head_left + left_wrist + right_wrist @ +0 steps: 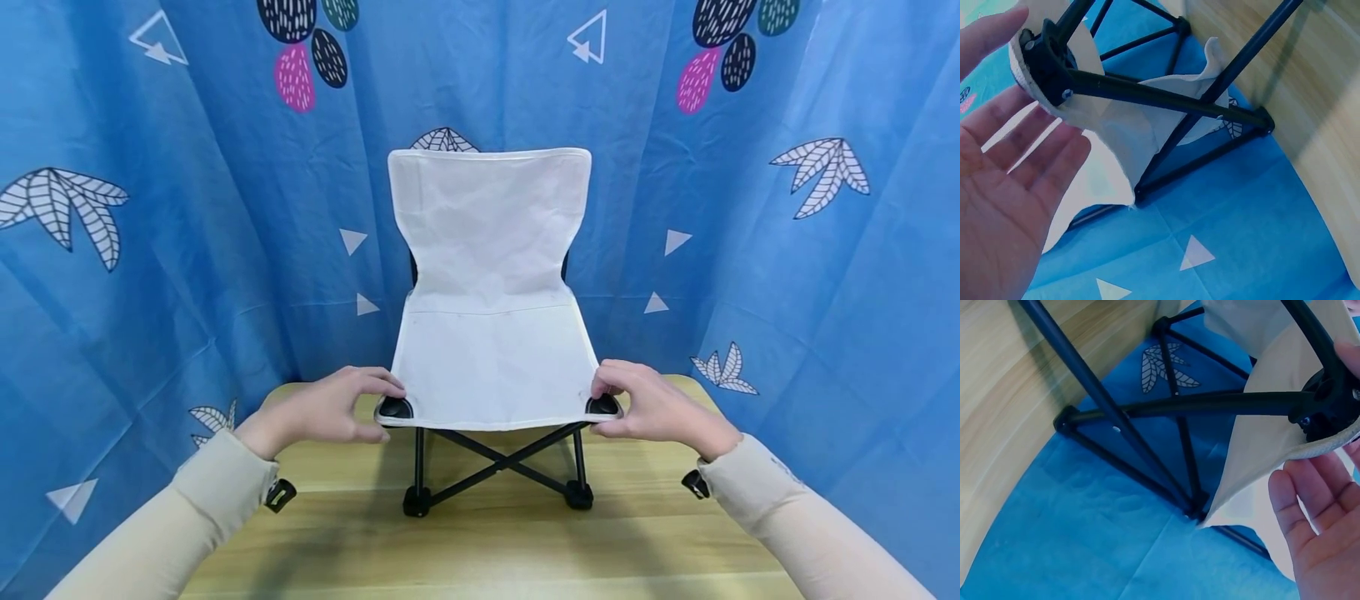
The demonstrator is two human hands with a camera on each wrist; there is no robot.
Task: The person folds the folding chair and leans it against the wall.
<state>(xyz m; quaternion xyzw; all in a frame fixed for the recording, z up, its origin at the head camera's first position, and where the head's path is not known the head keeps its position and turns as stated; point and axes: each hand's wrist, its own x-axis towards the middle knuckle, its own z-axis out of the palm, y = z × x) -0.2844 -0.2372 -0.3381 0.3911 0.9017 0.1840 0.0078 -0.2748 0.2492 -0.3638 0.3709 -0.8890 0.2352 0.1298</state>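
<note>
A folding chair (495, 367) with a white fabric seat and backrest stands unfolded and upright on a wooden surface. Its crossed black legs (501, 464) show under the seat. At the seat's front left corner, my left hand (330, 408) holds it loosely, fingers above and thumb below. My right hand (660, 404) grips the front right corner the same way. From underneath, the left wrist view shows the black corner joint (1044, 59) between thumb and fingers. In the right wrist view the other joint (1325, 406) sits beside my fingers at the fabric edge.
Blue patterned curtains (300, 208) hang behind the chair and on both sides. The pale wooden surface (487, 550) extends under the chair and in front of it. Small black buckles (281, 495) show by my sleeve cuffs.
</note>
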